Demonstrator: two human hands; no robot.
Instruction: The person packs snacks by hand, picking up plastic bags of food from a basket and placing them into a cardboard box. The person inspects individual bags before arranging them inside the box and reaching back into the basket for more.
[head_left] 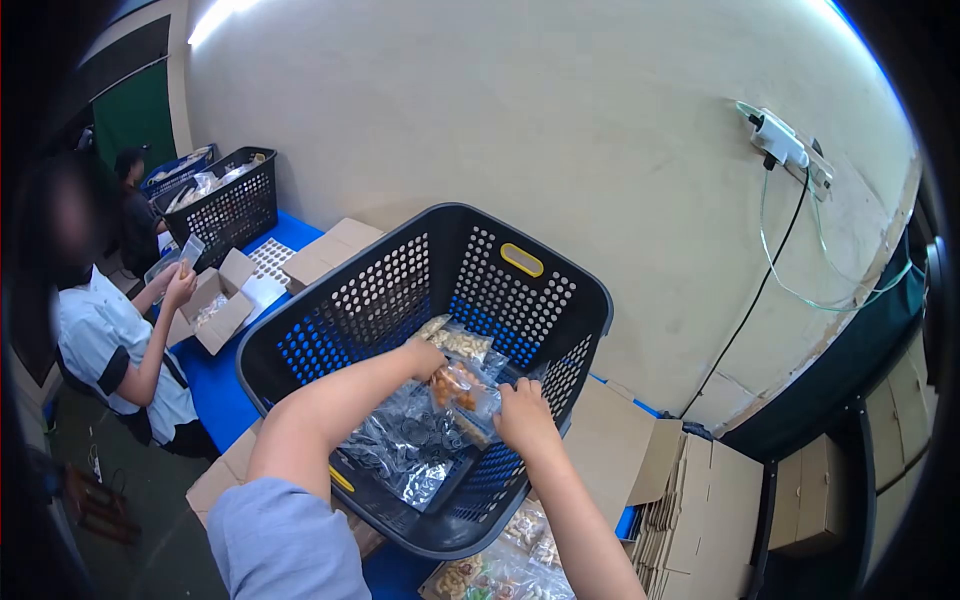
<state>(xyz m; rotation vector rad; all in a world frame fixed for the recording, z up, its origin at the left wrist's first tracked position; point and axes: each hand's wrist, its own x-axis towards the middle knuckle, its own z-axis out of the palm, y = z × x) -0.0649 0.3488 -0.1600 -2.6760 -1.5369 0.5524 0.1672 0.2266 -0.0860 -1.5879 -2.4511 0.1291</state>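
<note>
Both my hands are inside a large black plastic basket [345, 300] with perforated walls. Between them is a clear plastic bag of orange snack pieces [458, 386]. My left hand [424, 360] grips the bag's left upper side, its fingertips partly hidden. Closed on the bag's right end is my right hand [524, 414]. Behind the orange pieces lies a bag of pale snacks [462, 344]. Below, a heap of clear plastic packets with dark round shapes [405, 432] covers part of the basket floor; I cannot make out their contents.
Flattened cardboard boxes [700, 510] stack at the right. Bagged snacks [500, 570] lie below the basket's near rim. A co-worker [125, 350] at the left holds a small packet over an open carton [222, 300]. Another filled basket [235, 205] stands behind; a cable [755, 290] hangs along the wall.
</note>
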